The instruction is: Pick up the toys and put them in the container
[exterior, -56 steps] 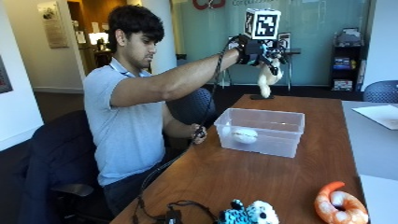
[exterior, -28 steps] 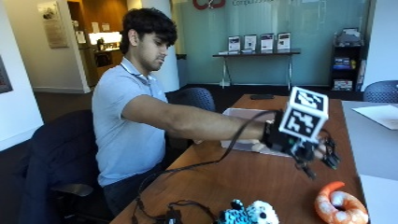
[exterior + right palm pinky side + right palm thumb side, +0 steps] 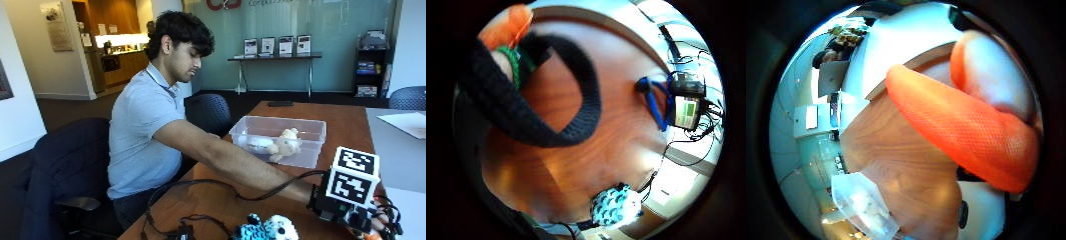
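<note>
My gloved right hand (image 3: 363, 220) sits low at the frame's lower right over the wooden desk (image 3: 293, 197), right against the orange-and-white plush shrimp (image 3: 971, 125); whether my fingers are curled round it I cannot tell. The blue-and-white spotted plush toy (image 3: 266, 230) lies at bottom centre, and the clear plastic container (image 3: 279, 140) at mid-frame holds a cream teddy (image 3: 286, 144) and a white toy (image 3: 258, 145).
</note>
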Tool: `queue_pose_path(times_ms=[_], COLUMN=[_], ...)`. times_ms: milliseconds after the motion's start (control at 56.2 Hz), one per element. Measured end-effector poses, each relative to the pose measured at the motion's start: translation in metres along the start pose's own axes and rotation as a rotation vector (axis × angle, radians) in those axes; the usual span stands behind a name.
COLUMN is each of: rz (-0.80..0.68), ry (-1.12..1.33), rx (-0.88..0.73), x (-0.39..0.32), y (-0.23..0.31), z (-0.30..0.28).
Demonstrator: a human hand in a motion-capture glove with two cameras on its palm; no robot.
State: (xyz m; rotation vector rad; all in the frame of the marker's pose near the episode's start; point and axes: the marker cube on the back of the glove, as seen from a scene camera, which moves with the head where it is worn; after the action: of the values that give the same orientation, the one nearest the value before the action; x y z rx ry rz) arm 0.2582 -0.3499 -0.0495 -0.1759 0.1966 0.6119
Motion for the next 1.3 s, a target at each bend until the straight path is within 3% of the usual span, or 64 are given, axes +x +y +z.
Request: queue_pose_path(times_ms=[249,427,676,818,1013,1191,1298], rz=[-0.159,-0.366,-0.662,-0.793,-0.859,-0.885,-0.848], ry=[-0.138,-0.285,-0.275,-0.228,-0.221,-0.129,-0.059], rx=[0.034,0.069,0.103,0.052,0.041,-0.15,-0.076], x=[-0.028,-0.078,-0.155,-0.21,-0.245,-0.244,-0.22], y=[0.043,0.142,0.271,0.322,0.346,0.355,0.355], z=[-0.04,-0.134,-0.245,-0.252,-0.252,-0.235,-0.235])
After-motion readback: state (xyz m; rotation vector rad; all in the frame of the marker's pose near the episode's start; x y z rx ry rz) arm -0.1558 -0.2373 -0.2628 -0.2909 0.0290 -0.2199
